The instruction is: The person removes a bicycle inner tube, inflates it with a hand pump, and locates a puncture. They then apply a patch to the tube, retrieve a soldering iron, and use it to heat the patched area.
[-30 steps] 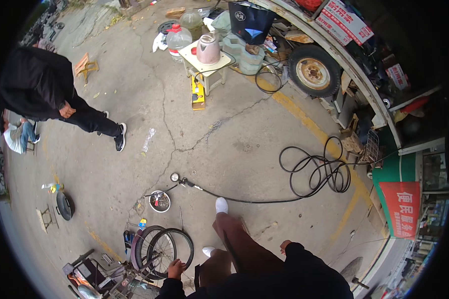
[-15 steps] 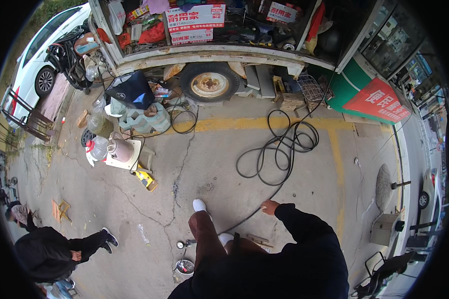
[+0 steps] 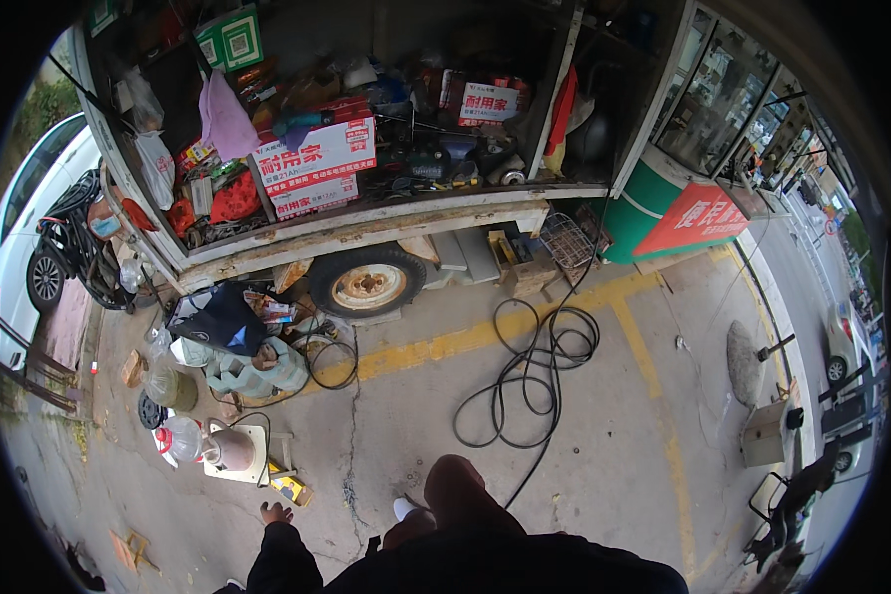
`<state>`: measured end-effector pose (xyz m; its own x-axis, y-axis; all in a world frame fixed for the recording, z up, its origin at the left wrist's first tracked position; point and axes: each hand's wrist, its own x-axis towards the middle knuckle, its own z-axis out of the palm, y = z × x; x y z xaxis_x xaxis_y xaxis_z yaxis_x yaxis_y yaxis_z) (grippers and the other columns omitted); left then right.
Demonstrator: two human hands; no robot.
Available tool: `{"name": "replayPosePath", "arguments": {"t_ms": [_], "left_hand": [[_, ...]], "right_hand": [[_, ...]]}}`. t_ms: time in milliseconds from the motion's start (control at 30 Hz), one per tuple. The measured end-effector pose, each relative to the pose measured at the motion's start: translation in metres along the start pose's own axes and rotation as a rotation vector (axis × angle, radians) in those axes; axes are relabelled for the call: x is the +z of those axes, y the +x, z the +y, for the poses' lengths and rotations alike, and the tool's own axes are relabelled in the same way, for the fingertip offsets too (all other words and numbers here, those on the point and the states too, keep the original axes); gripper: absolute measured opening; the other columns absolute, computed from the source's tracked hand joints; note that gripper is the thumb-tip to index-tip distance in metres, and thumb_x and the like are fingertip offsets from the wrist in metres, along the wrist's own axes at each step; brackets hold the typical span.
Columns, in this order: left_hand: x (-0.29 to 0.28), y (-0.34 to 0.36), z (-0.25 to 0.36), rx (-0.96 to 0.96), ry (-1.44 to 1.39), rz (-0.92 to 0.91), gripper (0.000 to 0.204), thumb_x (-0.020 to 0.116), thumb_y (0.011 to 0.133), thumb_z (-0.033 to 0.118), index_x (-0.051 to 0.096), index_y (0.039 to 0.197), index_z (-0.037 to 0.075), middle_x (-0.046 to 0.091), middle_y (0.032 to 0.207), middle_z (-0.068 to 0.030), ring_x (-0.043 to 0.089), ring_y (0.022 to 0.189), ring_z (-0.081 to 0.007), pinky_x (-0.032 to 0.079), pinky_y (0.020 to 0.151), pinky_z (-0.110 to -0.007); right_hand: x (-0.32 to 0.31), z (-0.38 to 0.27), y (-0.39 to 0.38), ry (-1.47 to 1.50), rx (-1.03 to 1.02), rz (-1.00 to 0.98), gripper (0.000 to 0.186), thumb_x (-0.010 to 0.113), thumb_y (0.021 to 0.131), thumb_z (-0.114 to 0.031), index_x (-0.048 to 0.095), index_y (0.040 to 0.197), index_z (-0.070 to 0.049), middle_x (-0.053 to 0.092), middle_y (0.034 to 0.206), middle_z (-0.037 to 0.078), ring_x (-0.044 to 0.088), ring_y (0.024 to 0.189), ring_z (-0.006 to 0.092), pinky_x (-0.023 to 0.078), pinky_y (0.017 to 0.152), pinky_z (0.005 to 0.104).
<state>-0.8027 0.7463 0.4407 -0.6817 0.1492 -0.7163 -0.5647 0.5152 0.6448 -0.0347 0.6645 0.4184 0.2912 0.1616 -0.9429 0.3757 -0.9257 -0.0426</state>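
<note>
My left hand (image 3: pixel 277 513) reaches out low on the left, holding nothing, its fingers apart. Just beyond it a yellow box-like thing (image 3: pixel 292 489) lies by a small pale stool (image 3: pixel 230 466). On that stool stands a pinkish kettle (image 3: pixel 230 449), and a clear plastic jug with a red cap (image 3: pixel 182 438) is beside it. My right hand is out of the picture. A long black hose (image 3: pixel 556 386) lies in loose loops on the pavement and runs back toward my legs (image 3: pixel 455 492).
Ahead stands an open-sided trailer (image 3: pixel 366 235) with a rusty-rimmed wheel (image 3: pixel 368 287), its bed crowded with cartons (image 3: pixel 319 156) and tools. A dark bag (image 3: pixel 218 319) rests near it. At right are a green-and-red counter (image 3: pixel 678 213) and a beige box (image 3: pixel 765 436).
The view has swung up toward the trailer, and one knee is now raised in front. My right hand, earlier by the hose, has left view. My left hand has come into view.
</note>
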Motion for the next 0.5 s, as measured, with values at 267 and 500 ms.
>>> {"name": "replayPosePath", "arguments": {"t_ms": [267,500], "left_hand": [[0.302,-0.048,0.075,0.093,0.258,-0.497,0.079,0.056,0.086,-0.002,0.015,0.149,0.021,0.049,0.123,-0.0193,0.06,0.094,-0.0363,0.052,0.078,-0.052],[0.4,-0.066,0.133,-0.244,0.435,-0.555,0.061,0.035,0.091,0.055,0.052,0.125,0.007,0.048,0.128,-0.0125,0.043,0.124,-0.0403,0.04,0.097,-0.06]], "right_hand": [[0.008,-0.154,0.015,0.152,-0.035,-0.067,0.022,0.067,0.083,-0.023,0.068,0.086,-0.002,0.07,0.085,0.016,0.069,0.076,0.0317,0.056,0.066,0.0431],[-0.101,-0.356,0.079,-0.05,-0.381,0.077,0.024,0.061,0.084,-0.022,0.067,0.086,0.001,0.07,0.083,0.014,0.07,0.075,0.0288,0.057,0.063,0.0409]]}}
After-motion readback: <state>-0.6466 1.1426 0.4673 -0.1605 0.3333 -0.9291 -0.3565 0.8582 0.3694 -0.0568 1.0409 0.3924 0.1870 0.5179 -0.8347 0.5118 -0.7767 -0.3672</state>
